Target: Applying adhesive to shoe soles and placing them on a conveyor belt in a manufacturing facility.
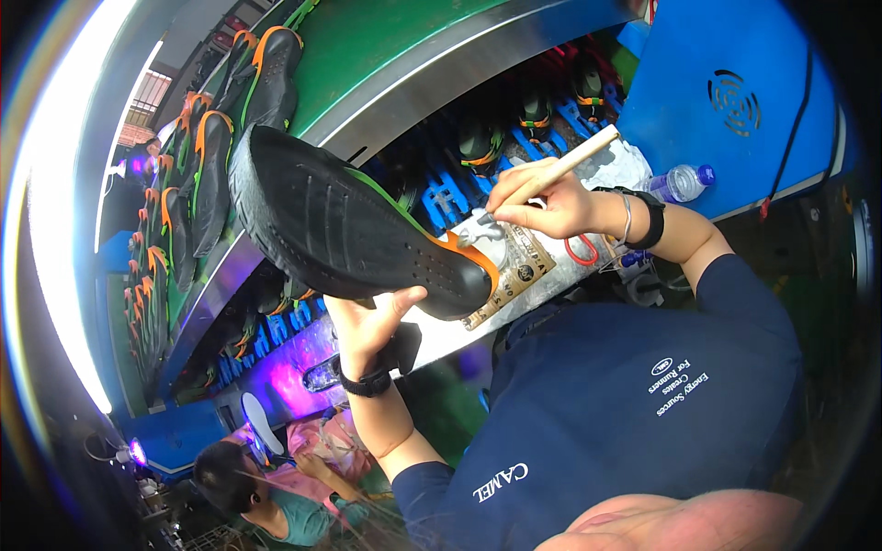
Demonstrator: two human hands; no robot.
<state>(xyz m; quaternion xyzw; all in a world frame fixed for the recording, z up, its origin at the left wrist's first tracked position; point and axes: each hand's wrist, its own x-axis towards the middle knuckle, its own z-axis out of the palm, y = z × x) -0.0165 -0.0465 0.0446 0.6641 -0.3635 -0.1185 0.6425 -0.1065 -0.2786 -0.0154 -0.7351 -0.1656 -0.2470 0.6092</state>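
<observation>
My left hand (372,326) grips a large black shoe sole (358,220) by its lower edge, thumb on the near side. The sole is tilted, its hollow inner face turned up, with grooves, small holes, a green rim and an orange end. My right hand (542,200) is closed round the pale wooden handle of a brush (574,161). The brush's dark tip points down beside the sole's orange end, apart from it, above a whitish crumpled piece (482,234) on the work surface. A brown printed cardboard strip (528,266) lies under the sole's end.
A green conveyor (404,37) with a metal edge carries rows of black and orange soles (211,174). Shoes on blue racks (446,197) stand below it. A bottle (682,184) lies by my right wrist, near red scissor-like handles (581,250). Another person (285,505) sits lower left.
</observation>
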